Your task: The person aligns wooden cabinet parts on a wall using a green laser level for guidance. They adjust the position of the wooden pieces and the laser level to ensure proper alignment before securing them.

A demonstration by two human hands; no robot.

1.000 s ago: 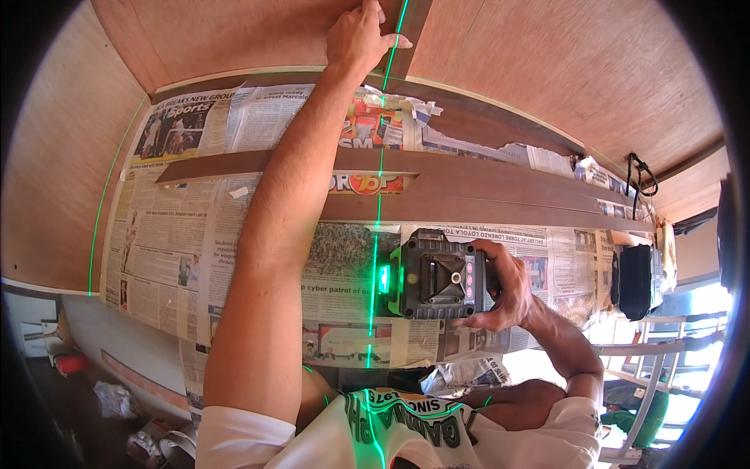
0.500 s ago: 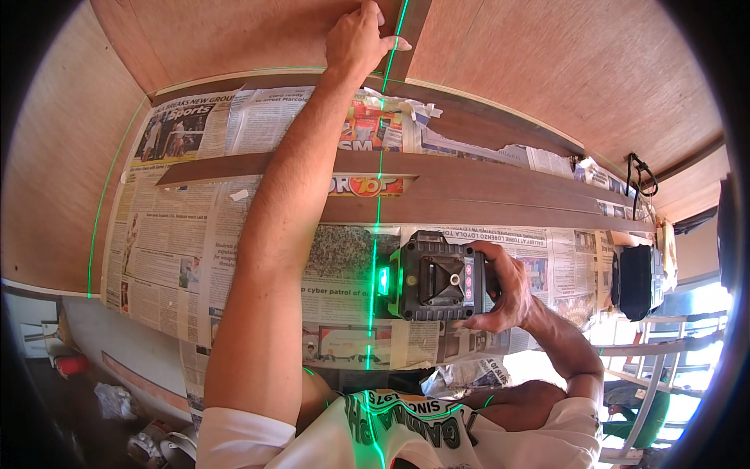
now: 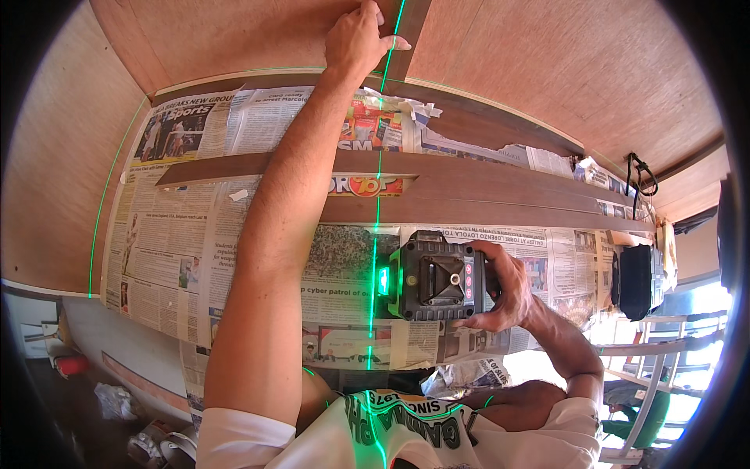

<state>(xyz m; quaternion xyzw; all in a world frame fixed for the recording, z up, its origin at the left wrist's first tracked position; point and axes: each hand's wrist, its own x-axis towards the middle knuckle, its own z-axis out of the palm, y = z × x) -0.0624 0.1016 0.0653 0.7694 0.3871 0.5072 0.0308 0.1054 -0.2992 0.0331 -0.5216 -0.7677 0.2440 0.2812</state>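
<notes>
My right hand grips the back end of a black, box-shaped laser level, thumb and fingers on opposite sides. The level rests on the newspaper-covered surface, and its glowing green window points left. From there a green line runs across the newspapers, up the far panel and over my shirt. Stretched far forward, my left hand touches a dark brown upright strip on the far panel. Its thumb is held out across the strip beside the green line, apart from the partly curled fingers. I see nothing in that hand.
Brown wooden strips lie across the newspapers. Wood panels stand at the back, another panel at left. A black case sits at right, near a black cord. Beyond is a metal ladder-like frame.
</notes>
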